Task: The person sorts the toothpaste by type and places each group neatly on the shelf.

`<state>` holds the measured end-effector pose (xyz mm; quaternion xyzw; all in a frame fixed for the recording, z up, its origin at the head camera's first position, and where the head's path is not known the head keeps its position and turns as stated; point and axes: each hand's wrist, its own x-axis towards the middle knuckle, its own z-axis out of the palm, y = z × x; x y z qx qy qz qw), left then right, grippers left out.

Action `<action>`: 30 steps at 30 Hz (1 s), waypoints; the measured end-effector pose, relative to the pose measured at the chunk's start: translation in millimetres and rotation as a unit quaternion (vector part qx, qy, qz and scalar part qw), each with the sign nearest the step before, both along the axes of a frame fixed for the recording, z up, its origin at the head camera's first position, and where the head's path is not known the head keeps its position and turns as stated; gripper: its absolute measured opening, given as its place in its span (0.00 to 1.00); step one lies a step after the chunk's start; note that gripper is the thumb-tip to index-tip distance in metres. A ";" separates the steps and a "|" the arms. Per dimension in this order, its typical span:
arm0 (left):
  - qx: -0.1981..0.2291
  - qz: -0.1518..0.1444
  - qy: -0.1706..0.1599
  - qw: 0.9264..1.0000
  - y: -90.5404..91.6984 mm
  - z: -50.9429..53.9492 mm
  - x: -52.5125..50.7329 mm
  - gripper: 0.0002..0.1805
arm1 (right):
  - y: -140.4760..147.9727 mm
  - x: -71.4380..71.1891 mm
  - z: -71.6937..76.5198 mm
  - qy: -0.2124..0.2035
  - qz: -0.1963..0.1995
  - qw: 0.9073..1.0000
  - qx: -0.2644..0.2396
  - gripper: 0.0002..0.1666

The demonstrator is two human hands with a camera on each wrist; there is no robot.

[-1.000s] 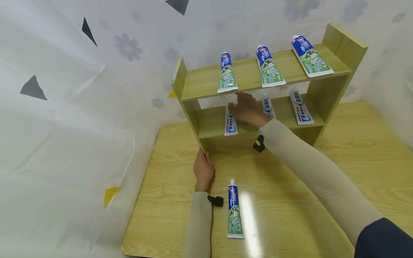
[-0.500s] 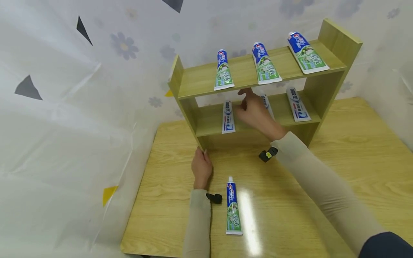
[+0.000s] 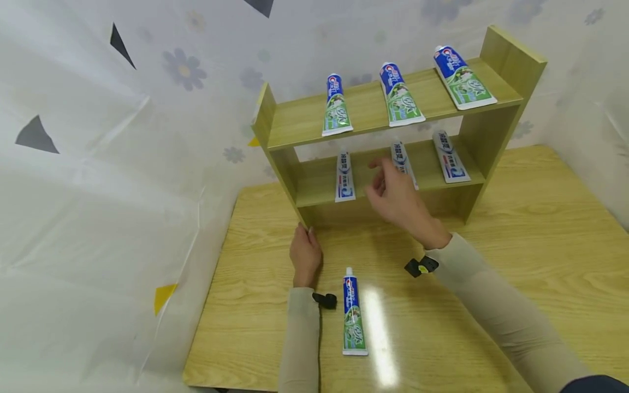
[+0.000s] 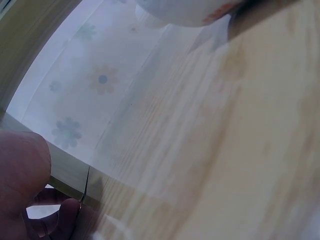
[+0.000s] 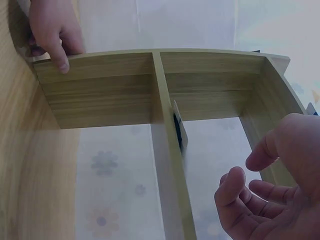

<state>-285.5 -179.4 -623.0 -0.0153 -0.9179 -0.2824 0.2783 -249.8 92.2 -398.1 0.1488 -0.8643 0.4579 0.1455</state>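
Note:
My left hand (image 3: 306,255) grips the lower front corner of a wooden shelf (image 3: 366,112); in the right wrist view its thumb lies on the side panel's inner face. Before the lower board, my right hand (image 3: 400,202) holds nothing, its fingers loosely bent. Left of that hand lies a white toothpaste tube (image 3: 345,177). A second white toothpaste tube (image 3: 399,154) is partly hidden behind the fingers, and a third white toothpaste tube (image 3: 449,158) lies further right. Nearer me, a blue-green toothpaste tube (image 3: 354,316) rests on the table, cap pointing toward the shelf.
Three blue-green toothpaste tubes lie on the top board: left tube (image 3: 336,106), middle tube (image 3: 400,95), right tube (image 3: 463,79). The wooden table (image 3: 260,305) ends at the left beside a plastic-covered wall (image 3: 98,229). A flowered sheet (image 3: 304,38) hangs behind.
My right hand has drawn away from the left white tube, back toward me and slightly right, leaving the tube on the lower board. The left hand stays on the shelf corner.

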 end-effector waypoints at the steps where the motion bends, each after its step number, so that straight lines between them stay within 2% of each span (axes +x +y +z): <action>1: -0.005 0.000 0.002 1.000 -0.5 -1.2 -1.3 0.19 | 0.4 2.8 -1.5 -0.002 0.004 1.000 -0.002 0.27; 6: -0.013 -0.003 0.009 1.000 -1.3 -3.2 -5.8 0.18 | 3.9 17.1 -13.4 -0.026 0.010 1.000 -0.005 0.27; 13: -0.013 -0.004 0.010 1.000 -0.2 2.0 -9.9 0.18 | 0.8 30.8 -40.4 -0.013 0.008 1.000 0.020 0.27; 17: -0.012 -0.003 0.018 1.000 -0.1 3.7 -11.7 0.19 | -5.2 38.0 -53.9 -0.036 0.018 0.999 0.019 0.28; 21: -0.001 -0.003 0.015 1.000 -0.1 1.3 -9.1 0.18 | -13.0 48.4 -70.3 -0.062 0.029 0.997 0.022 0.28; 25: 0.005 -0.001 0.015 1.000 0.2 0.0 -4.3 0.17 | -20.6 58.8 -89.5 -0.068 0.048 0.996 0.015 0.26; 26: 0.002 -0.001 0.020 1.000 2.3 5.8 1.1 0.17 | -22.4 61.1 -94.3 -0.072 0.053 0.996 0.013 0.26; 30: 0.005 -0.004 0.033 0.999 2.3 5.4 3.6 0.16 | -29.7 70.0 -110.6 -0.102 0.064 0.993 0.009 0.26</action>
